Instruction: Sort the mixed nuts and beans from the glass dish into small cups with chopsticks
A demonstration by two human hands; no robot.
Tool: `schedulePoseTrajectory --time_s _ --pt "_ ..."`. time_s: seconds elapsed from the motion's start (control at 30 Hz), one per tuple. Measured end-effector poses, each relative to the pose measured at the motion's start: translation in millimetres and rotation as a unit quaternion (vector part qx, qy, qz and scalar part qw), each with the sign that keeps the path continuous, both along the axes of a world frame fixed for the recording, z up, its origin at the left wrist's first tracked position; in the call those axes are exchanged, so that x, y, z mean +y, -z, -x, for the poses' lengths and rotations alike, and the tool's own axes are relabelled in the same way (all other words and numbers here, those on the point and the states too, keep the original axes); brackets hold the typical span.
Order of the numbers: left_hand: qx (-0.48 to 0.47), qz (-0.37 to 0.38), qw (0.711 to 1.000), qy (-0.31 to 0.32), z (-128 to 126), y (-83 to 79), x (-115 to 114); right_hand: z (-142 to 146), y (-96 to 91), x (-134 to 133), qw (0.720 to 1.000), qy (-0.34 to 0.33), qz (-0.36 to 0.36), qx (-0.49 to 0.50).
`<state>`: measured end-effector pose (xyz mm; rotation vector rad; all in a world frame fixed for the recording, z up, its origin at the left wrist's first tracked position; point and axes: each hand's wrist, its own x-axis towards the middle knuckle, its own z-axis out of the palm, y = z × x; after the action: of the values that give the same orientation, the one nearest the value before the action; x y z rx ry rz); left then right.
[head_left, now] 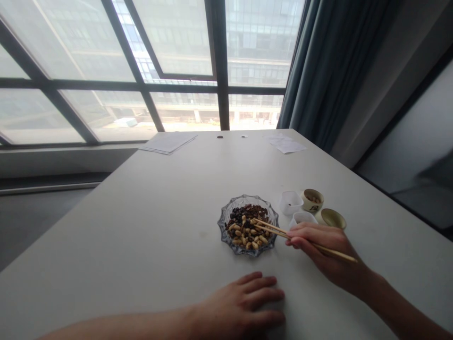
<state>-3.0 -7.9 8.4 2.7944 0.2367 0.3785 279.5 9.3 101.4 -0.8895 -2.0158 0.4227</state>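
A pair of wooden chopsticks [334,252] is gripped in my right hand [323,245], the fingers closed round them. Their tips reach into a scalloped glass bowl [223,238], among the peanuts [247,240] at its front and the dark, dried pieces [247,212] behind. Whether the tips pinch a piece, I cannot tell. My left hand [249,302] lies flat on the white table in front of the bowl, fingers spread and holding nothing.
Right of the bowl stand two white plastic cups [290,203], a small cup with brown bits [313,200] and a greenish cup [331,218]. Paper sheets [169,142] lie at the table's far left, more papers [286,142] at the far right. Windows and a curtain [318,61] lie beyond.
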Motion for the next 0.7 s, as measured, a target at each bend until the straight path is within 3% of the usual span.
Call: schedulePoseTrajectory --time_s 0.1,0.23,0.37,0.5,0.6,0.7 --pt "0.007 0.006 1.0 0.006 0 -2.1 1 -4 -4.3 -6 0.999 0.027 -0.031 0.017" --pt "0.016 0.013 1.0 0.005 0 -6.3 1 -24 -18.4 -28 0.991 0.119 -0.064 0.009" --pt "0.01 0.014 1.0 0.0 -1 -6.3 0 -73 -23.9 -55 0.973 0.22 -0.062 -0.02" --pt "0.007 0.015 1.0 -0.003 -2 -6.4 -1 -121 -20.0 -70 0.965 0.239 -0.042 -0.101" --pt "0.006 0.02 1.0 -0.005 -2 -9.0 -1 -121 -23.1 -71 0.961 0.254 -0.039 -0.105" --pt "0.008 0.021 1.0 -0.005 -2 -11.1 -1 -90 -30.2 -67 0.961 0.262 -0.029 -0.085"
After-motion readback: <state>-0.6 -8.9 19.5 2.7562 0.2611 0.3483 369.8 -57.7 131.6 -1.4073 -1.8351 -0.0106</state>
